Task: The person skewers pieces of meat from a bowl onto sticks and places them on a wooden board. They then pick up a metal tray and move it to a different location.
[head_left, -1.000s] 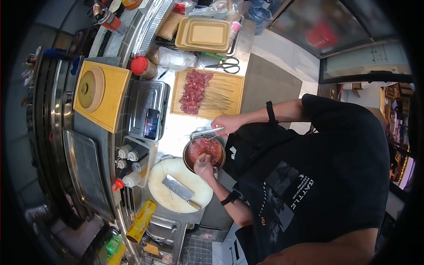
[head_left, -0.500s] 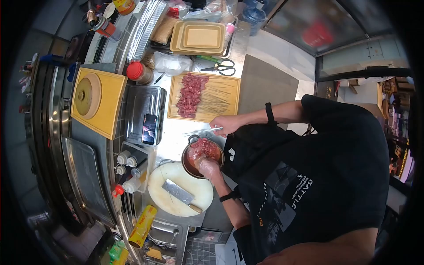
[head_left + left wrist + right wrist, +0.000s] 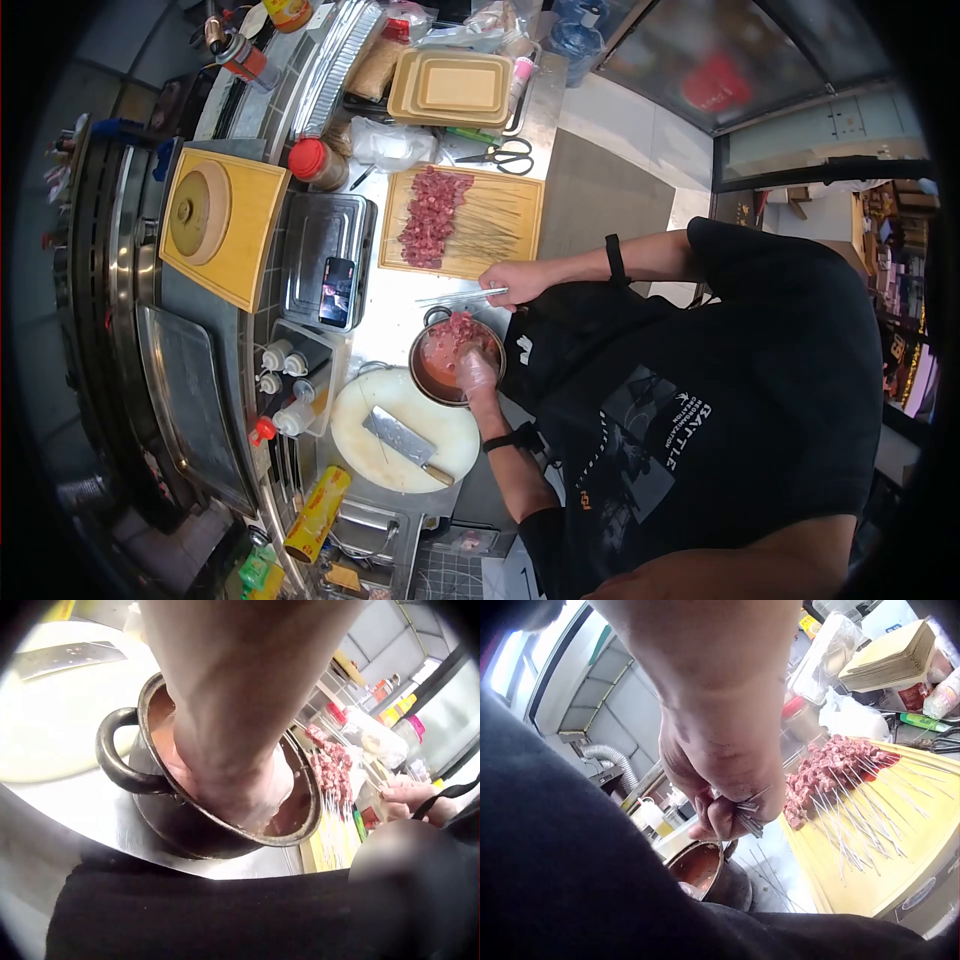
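My right hand (image 3: 513,282) has its fingers curled round a narrow bundle of thin grey skewers (image 3: 749,822), gripped near one end beside the pot. They look like metal: light and stiff, I judge, with the gathered ends the surest hold and the far tips best avoided. My left hand (image 3: 477,368), in what seems a clear thin glove, reaches into the round, dark metal pot (image 3: 187,834) with the looped handle; its fingertips are hidden, so I cannot tell whether they are wide or closed on a piece.

The raw red meat (image 3: 462,326) lies in that pot, in small wet chunks with reddish liquid. It should be light, soft and slippery, better pinched by a piece's thick middle than its edge. Just beyond, the yellow rectangular board (image 3: 395,261) bears skewered red meat (image 3: 432,222), glossy and lumpy, the bare shafts fanned side by side.
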### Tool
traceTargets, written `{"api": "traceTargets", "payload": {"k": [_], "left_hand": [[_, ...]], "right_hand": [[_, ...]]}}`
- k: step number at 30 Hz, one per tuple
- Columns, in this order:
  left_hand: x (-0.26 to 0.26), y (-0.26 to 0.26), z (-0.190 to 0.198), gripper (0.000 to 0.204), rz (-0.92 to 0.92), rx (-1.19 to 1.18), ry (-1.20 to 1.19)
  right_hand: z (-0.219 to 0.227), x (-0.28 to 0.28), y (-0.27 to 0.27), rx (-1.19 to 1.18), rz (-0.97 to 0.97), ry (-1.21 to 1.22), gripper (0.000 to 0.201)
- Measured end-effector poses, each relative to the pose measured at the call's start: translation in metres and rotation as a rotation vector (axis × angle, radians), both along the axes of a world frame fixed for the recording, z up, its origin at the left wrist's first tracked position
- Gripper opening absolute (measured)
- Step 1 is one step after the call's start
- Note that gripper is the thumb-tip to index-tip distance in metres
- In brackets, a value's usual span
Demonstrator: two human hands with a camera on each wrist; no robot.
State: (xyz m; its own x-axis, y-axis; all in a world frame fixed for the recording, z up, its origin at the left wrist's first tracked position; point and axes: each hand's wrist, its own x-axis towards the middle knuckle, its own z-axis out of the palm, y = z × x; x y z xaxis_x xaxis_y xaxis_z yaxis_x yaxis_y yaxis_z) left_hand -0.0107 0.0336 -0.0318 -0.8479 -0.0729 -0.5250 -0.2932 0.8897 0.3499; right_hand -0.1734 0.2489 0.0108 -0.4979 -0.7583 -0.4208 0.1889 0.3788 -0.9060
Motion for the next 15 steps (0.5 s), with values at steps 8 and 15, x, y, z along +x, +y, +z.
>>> {"api": "traceTargets", "payload": {"k": [8, 15], "left_hand": [[0.002, -0.003, 0.003, 0.023, -0.043, 0.069, 0.018], [0.017, -0.012, -0.011, 0.023, 0.883, 0.931, 0.239]], "right_hand": [[0.016, -0.003, -0.009, -0.028, 0.017, 0.018, 0.014], [0.009, -0.003, -0.002, -0.063, 0.065, 0.007, 0.013]]}}
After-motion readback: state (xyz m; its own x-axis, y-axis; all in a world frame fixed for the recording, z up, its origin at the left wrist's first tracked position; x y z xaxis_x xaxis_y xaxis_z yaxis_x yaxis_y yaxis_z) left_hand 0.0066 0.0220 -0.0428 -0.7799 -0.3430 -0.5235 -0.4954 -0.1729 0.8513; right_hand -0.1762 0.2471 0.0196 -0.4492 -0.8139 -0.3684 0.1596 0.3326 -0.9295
